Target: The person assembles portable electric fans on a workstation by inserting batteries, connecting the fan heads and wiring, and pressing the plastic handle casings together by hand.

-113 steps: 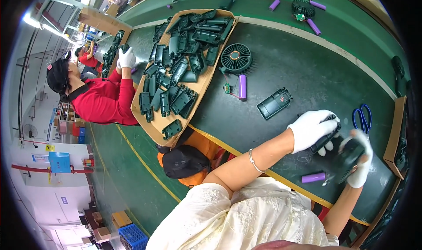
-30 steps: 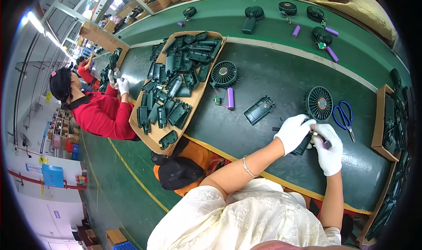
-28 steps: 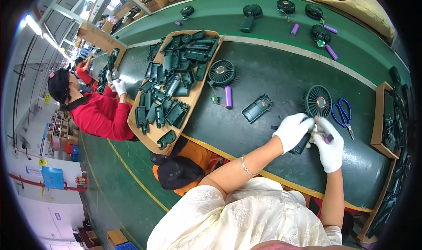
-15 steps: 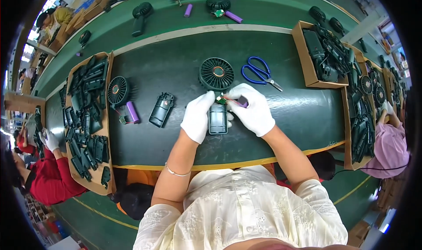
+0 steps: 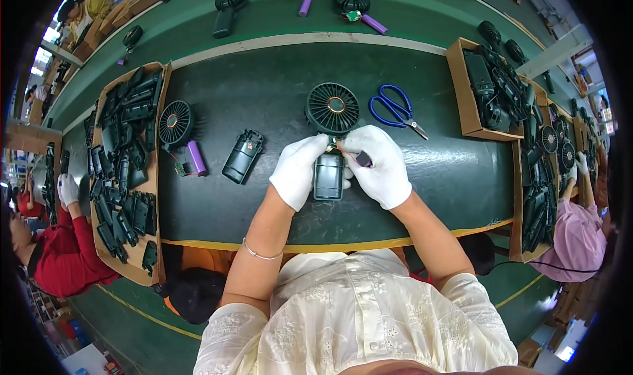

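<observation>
My left hand (image 5: 295, 169), in a white glove, is closed on the left side of a dark green handle shell (image 5: 328, 178), its thumb at the top end. The shell lies open side up, below a round fan head (image 5: 333, 108). A small circuit board (image 5: 331, 147) with thin wires sits between my fingertips at the shell's top. My right hand (image 5: 379, 167), gloved too, is closed around a purple battery (image 5: 363, 158); only its dark end shows. Some gloved fingertips show at the shell's right edge.
Blue-handled scissors (image 5: 399, 113) lie right of the fan head. Leftward are another shell (image 5: 242, 156) and a fan (image 5: 177, 123) wired to a purple battery (image 5: 196, 158). Boxes of dark parts stand left (image 5: 161, 177) and right (image 5: 491, 134). Co-workers sit on both sides.
The view has shifted slightly. My right hand has turned a little, so the battery's dark end now shows more. Both hands stay at the top of the shell.
</observation>
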Motion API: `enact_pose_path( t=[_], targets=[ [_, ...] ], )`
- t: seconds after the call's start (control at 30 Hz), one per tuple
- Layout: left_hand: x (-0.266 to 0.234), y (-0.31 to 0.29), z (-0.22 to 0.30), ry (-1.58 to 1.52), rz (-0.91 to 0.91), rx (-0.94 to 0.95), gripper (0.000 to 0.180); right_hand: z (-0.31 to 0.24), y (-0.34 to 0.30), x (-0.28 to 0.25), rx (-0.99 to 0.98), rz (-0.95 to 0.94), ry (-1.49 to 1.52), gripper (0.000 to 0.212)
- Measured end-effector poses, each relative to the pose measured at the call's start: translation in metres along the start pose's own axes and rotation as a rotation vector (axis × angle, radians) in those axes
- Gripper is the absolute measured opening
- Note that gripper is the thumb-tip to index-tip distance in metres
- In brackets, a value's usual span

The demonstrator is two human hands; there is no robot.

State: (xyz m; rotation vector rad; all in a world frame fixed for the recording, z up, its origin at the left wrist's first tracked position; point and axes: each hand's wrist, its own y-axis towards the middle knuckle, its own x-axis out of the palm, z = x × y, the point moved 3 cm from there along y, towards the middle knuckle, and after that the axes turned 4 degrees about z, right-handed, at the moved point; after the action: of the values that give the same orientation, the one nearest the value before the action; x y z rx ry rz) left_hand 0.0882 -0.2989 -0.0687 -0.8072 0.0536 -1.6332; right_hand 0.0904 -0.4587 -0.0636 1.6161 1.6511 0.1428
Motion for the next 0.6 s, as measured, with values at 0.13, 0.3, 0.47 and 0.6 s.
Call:
enact_pose_path(
  t=[0.13,0.3,0.47,0.6],
  targets=[
    [-0.011,0.004,-0.007,-0.037,-0.026,0.069,0.032,-0.010,0.006,0.001,-0.080,-0.080,-0.079,0.028],
    [-0.016,0.008,-0.014,0.389,0.131,0.242,0.044,-0.024,0.000,0.000,-0.194,-0.077,-0.194,0.039],
    [0.001,0.000,-0.009,0.092,0.035,0.076,0.053,-0.030,-0.008,0.000,-0.204,-0.096,-0.281,0.037],
    [-0.004,-0.001,-0.002,0.461,-0.026,0.190,0.040,-0.028,-0.009,0.004,-0.166,-0.082,-0.248,0.030]
  ],
)
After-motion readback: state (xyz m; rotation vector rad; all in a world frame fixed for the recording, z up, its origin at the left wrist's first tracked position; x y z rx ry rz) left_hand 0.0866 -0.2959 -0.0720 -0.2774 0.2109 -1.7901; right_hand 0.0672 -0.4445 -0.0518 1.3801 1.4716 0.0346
